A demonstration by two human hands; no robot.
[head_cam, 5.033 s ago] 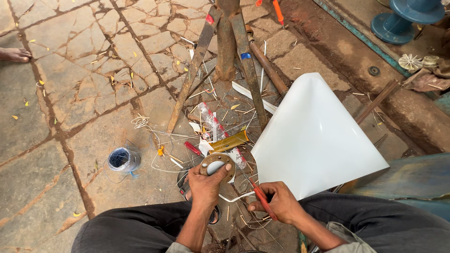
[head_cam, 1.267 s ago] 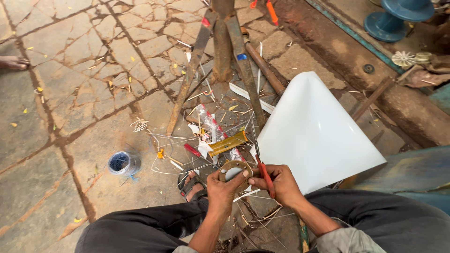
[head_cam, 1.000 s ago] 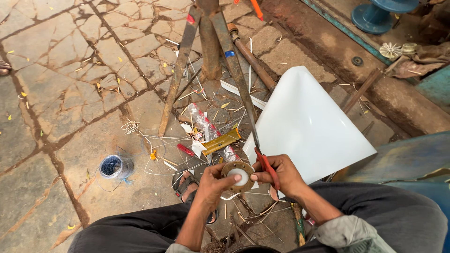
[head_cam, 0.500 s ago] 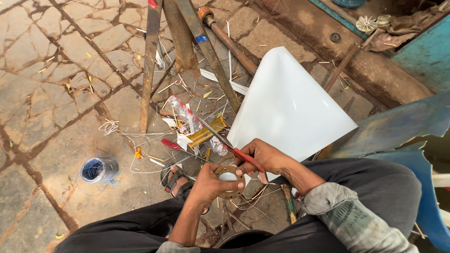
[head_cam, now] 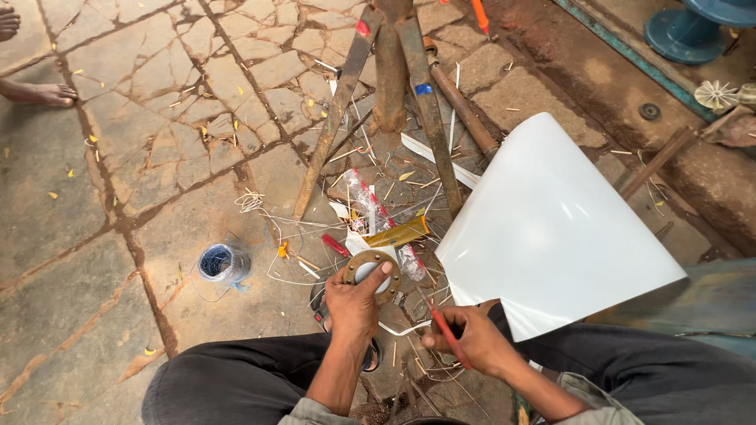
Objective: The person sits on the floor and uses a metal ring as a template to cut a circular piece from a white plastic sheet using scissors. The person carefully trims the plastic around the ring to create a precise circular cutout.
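Head view: left hand (head_cam: 353, 303) now grips the brown ring-shaped gasket (head_cam: 370, 271) at its near edge, fingers curled over it, where half a second ago it sat closer in; right hand (head_cam: 466, 340), pulled back from the ring, pinches a red-handled tool (head_cam: 446, 330). Room is tight: white sheet (head_cam: 551, 228) crowds the right, wire scraps (head_cam: 315, 236) and rusty bars (head_cam: 429, 110) lie beyond, open stone floor (head_cam: 118, 197) left past the blue wire spool (head_cam: 218, 263).

In my left hand (head_cam: 352, 303) I hold a round, rusty brown metal ring (head_cam: 370, 275) with a pale centre, tilted face-up, my fingertips over its near edge. It sits just left of the large white sheet (head_cam: 551, 228). My right hand (head_cam: 471, 340) grips a thin red-handled tool (head_cam: 446, 330), angled, below the sheet's near corner.
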